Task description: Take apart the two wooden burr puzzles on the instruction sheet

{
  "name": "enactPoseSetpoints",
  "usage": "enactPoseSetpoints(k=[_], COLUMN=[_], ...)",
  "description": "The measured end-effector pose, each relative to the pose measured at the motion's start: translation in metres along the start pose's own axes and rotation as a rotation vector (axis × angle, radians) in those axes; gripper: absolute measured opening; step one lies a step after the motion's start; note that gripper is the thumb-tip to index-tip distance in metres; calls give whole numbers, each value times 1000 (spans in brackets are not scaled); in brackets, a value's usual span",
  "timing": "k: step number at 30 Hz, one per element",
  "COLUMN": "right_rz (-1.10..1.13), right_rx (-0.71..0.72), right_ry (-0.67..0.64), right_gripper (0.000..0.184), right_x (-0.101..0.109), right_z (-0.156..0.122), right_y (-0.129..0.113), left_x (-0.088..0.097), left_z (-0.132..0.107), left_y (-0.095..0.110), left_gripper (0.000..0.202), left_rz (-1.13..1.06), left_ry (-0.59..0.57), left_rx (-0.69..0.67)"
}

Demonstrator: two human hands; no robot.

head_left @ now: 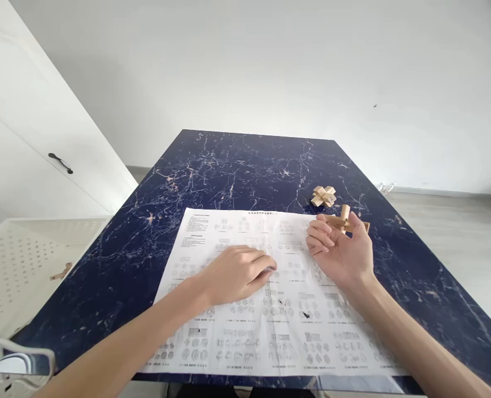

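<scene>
A large printed sheet (245, 309) with rows of small diagrams lies on the table. My left hand (241, 273) rests palm down on it with the fingers curled under; whether anything is inside them is hidden. At the sheet's upper right, my right hand (347, 251) is turned palm up. Its thumb and index finger are closed on a wooden puzzle (345, 212) made of flat bars and an upright round peg, partly covered by the fingers. Just beyond stands a pale wooden burr puzzle (324, 196) marked with a 2.
The dark blue marbled table (245, 171) narrows toward a white wall. To the left are a white cabinet (30, 127) and a perforated white surface (17, 271) with a small wooden piece (62, 271) on it. A white cable (17, 345) loops at the lower left.
</scene>
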State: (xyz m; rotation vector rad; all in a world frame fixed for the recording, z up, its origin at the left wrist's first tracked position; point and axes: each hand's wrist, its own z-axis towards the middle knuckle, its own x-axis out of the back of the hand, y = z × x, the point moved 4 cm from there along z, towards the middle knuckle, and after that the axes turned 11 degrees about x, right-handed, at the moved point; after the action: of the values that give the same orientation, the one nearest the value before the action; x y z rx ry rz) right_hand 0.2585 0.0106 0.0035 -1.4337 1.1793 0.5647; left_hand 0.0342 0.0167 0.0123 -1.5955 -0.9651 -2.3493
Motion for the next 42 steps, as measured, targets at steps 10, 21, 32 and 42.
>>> enactPoseSetpoints(k=[10, 21, 32, 42], right_rz=[-120, -570, -1166, -1256], right_rx=[44, 54, -226, -154], right_ry=[-104, -220, -960, -1132], right_gripper=[12, 15, 51, 52], right_x=[9, -5, -8, -18], right_z=[6, -5, -44, -49], right_y=[-3, 9, 37, 35], left_x=[-1, 0, 26, 11], left_z=[0, 1, 1, 5], left_y=[0, 1, -20, -6], left_gripper=[23, 23, 33, 68], left_rz=[-6, -27, -735, -1099], left_ry=[-10, -4, 242, -322], left_rx=[5, 32, 469, 277])
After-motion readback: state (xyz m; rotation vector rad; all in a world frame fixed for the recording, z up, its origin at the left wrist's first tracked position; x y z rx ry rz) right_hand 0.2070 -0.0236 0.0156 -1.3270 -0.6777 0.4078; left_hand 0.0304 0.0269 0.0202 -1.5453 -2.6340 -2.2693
